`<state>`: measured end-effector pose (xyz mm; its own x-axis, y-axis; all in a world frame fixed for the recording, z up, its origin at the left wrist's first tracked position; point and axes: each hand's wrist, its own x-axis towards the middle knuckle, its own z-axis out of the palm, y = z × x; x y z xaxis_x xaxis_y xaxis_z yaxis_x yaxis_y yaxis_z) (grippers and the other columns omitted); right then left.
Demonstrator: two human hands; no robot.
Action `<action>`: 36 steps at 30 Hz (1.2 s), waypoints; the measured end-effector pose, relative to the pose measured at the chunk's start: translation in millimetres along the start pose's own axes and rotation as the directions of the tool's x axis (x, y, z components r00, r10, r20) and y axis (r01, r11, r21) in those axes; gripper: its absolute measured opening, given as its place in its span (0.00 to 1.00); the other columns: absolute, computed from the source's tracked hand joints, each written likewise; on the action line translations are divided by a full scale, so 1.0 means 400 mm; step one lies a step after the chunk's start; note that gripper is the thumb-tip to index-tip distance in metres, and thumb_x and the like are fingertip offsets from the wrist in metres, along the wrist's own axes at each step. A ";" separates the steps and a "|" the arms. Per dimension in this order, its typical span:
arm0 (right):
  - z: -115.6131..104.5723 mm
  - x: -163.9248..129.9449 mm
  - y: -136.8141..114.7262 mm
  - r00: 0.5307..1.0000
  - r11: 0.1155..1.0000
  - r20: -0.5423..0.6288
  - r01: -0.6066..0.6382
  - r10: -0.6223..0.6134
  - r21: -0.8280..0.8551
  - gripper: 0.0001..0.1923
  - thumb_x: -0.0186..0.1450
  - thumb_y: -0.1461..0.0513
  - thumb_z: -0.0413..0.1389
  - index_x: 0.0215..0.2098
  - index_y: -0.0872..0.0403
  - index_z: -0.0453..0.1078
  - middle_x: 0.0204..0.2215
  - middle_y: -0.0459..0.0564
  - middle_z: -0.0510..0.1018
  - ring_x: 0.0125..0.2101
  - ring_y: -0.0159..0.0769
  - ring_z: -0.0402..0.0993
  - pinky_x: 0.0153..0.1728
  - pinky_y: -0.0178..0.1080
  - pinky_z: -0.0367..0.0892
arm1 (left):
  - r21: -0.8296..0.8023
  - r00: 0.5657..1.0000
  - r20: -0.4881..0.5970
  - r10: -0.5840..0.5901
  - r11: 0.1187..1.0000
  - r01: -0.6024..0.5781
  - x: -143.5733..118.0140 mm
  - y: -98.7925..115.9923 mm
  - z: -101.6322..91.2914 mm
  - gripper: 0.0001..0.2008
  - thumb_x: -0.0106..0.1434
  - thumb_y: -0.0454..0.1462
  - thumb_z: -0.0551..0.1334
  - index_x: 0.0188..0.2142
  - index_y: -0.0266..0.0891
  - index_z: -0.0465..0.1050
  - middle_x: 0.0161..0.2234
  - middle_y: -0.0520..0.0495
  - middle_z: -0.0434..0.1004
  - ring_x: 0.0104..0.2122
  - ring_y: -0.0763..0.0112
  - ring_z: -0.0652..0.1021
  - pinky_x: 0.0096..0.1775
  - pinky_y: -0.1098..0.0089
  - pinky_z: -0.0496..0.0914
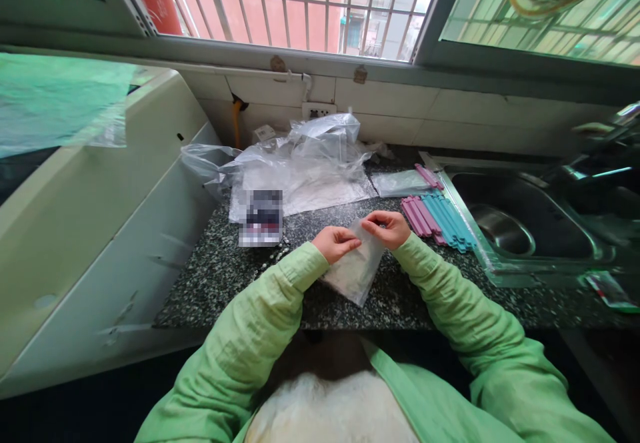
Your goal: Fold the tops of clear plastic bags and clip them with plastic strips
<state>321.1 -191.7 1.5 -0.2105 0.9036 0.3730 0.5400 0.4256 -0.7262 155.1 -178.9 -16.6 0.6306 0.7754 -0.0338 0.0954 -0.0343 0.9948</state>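
Green sleeves [260, 323] reach from the near edge over the speckled counter [220, 276]. Both hands pinch the top edge of a small clear bag [355, 269] holding something white; the left hand [334, 241] grips its left corner with fingers closed on the plastic, the right hand [390, 227] grips the right corner the same way. That bag hangs just above the counter near its front edge, tilted down toward the body. Right of the hands lie pink and blue clips [436, 217] in a row, beside the steel sink [520, 229]. Farther back sits a heap of crumpled clear plastic [305, 163] under the window
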 end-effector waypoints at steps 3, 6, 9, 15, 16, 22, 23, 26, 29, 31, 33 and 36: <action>0.000 0.000 -0.002 1.000 1.000 0.001 -0.011 0.011 0.029 0.17 0.57 0.53 0.52 0.21 0.58 0.69 0.16 0.46 0.70 0.18 0.26 0.61 0.20 0.30 0.59 | 0.022 1.000 0.007 -0.008 1.000 0.008 -0.002 0.001 -0.003 0.18 0.46 0.47 0.63 0.18 0.32 0.69 0.14 0.56 0.59 0.17 0.81 0.59 0.21 0.76 0.55; 0.001 0.000 -0.004 1.000 0.999 0.001 -0.025 0.025 0.046 0.17 0.56 0.53 0.52 0.21 0.58 0.69 0.16 0.46 0.70 0.18 0.26 0.60 0.19 0.30 0.58 | 0.041 1.000 0.010 -0.005 0.999 0.004 -0.003 0.002 -0.004 0.19 0.45 0.49 0.62 0.17 0.32 0.67 0.14 0.57 0.57 0.17 0.82 0.58 0.21 0.76 0.54; 0.007 0.003 -0.004 0.999 0.996 0.010 -0.054 0.054 0.076 0.18 0.55 0.51 0.53 0.21 0.59 0.69 0.16 0.46 0.69 0.18 0.25 0.60 0.19 0.30 0.58 | 0.018 1.000 0.025 0.009 1.000 -0.009 -0.003 0.002 -0.005 0.20 0.44 0.50 0.62 0.17 0.33 0.64 0.15 0.56 0.57 0.19 0.80 0.60 0.22 0.75 0.57; 0.001 0.010 0.006 0.988 0.964 0.033 -0.157 0.154 0.216 0.21 0.52 0.48 0.54 0.23 0.59 0.68 0.17 0.46 0.70 0.18 0.26 0.62 0.20 0.30 0.59 | 0.059 0.998 0.043 0.037 0.997 -0.039 0.002 -0.003 -0.012 0.21 0.45 0.51 0.60 0.14 0.35 0.60 0.13 0.57 0.53 0.18 0.81 0.57 0.21 0.75 0.54; -0.009 0.010 0.012 0.985 0.963 0.005 -0.170 0.173 0.210 0.20 0.52 0.48 0.54 0.24 0.59 0.69 0.18 0.46 0.71 0.19 0.26 0.63 0.21 0.31 0.60 | 0.058 0.999 0.031 0.034 0.998 -0.035 0.002 -0.003 -0.015 0.21 0.44 0.51 0.60 0.14 0.35 0.60 0.13 0.57 0.53 0.18 0.81 0.57 0.21 0.75 0.53; -0.152 -0.036 0.083 0.897 0.931 -0.340 -0.342 0.283 -0.126 0.14 0.53 0.55 0.53 0.27 0.58 0.72 0.24 0.50 0.76 0.25 0.33 0.70 0.29 0.35 0.65 | -0.001 0.998 -0.065 -0.006 1.000 0.006 0.004 0.005 -0.026 0.21 0.40 0.50 0.63 0.14 0.33 0.63 0.13 0.56 0.57 0.18 0.81 0.58 0.21 0.76 0.54; -0.185 -0.051 0.097 0.861 0.885 -0.403 -0.416 0.309 -0.209 0.14 0.54 0.55 0.53 0.27 0.58 0.72 0.25 0.50 0.76 0.26 0.34 0.70 0.30 0.36 0.65 | -0.011 0.997 -0.076 -0.012 1.000 0.011 0.004 0.007 -0.027 0.20 0.40 0.50 0.63 0.15 0.33 0.64 0.13 0.56 0.58 0.18 0.81 0.59 0.22 0.76 0.54; -0.274 -0.098 0.128 0.757 0.616 -0.529 -0.637 0.384 -0.464 0.13 0.54 0.57 0.52 0.32 0.56 0.73 0.29 0.52 0.77 0.29 0.38 0.71 0.32 0.38 0.64 | -0.030 0.996 -0.084 -0.032 0.999 0.030 0.003 0.010 -0.028 0.19 0.39 0.49 0.64 0.16 0.33 0.67 0.14 0.56 0.60 0.18 0.80 0.60 0.22 0.75 0.56; -0.323 -0.130 0.142 0.676 0.364 -0.563 -0.734 0.476 -0.573 0.13 0.55 0.58 0.51 0.33 0.55 0.74 0.31 0.53 0.78 0.33 0.41 0.72 0.32 0.38 0.63 | -0.014 0.996 -0.082 -0.028 1.000 0.027 0.003 0.009 -0.031 0.18 0.40 0.48 0.64 0.17 0.33 0.69 0.14 0.55 0.62 0.18 0.80 0.62 0.22 0.75 0.57; -0.333 -0.139 0.147 0.637 0.274 -0.560 -0.754 0.531 -0.597 0.14 0.55 0.57 0.51 0.33 0.54 0.74 0.32 0.53 0.78 0.34 0.41 0.72 0.31 0.37 0.62 | 0.002 0.995 -0.104 -0.013 1.000 0.013 0.004 0.006 -0.035 0.18 0.40 0.48 0.65 0.18 0.33 0.70 0.15 0.54 0.64 0.19 0.79 0.63 0.23 0.75 0.59; -0.332 -0.139 0.149 0.604 0.223 -0.553 -0.765 0.574 -0.604 0.14 0.55 0.55 0.52 0.33 0.53 0.74 0.33 0.53 0.78 0.34 0.41 0.72 0.31 0.37 0.62 | 0.024 0.990 -0.141 -0.001 1.000 0.004 0.006 0.000 -0.039 0.19 0.40 0.49 0.65 0.19 0.32 0.72 0.16 0.53 0.67 0.20 0.78 0.65 0.24 0.75 0.60; -0.328 -0.129 0.154 0.559 0.171 -0.546 -0.779 0.624 -0.603 0.14 0.55 0.56 0.52 0.34 0.53 0.74 0.34 0.54 0.77 0.35 0.41 0.72 0.30 0.36 0.62 | 0.060 0.984 -0.178 0.009 0.998 0.002 0.008 -0.007 -0.045 0.21 0.39 0.51 0.65 0.20 0.32 0.73 0.17 0.52 0.69 0.21 0.77 0.66 0.25 0.75 0.61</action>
<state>472.2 -218.6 13.2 0.6638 0.7446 0.0706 0.7479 -0.6605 -0.0660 142.9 -165.1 -17.8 0.4845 0.8747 -0.0076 0.1429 -0.0706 0.9872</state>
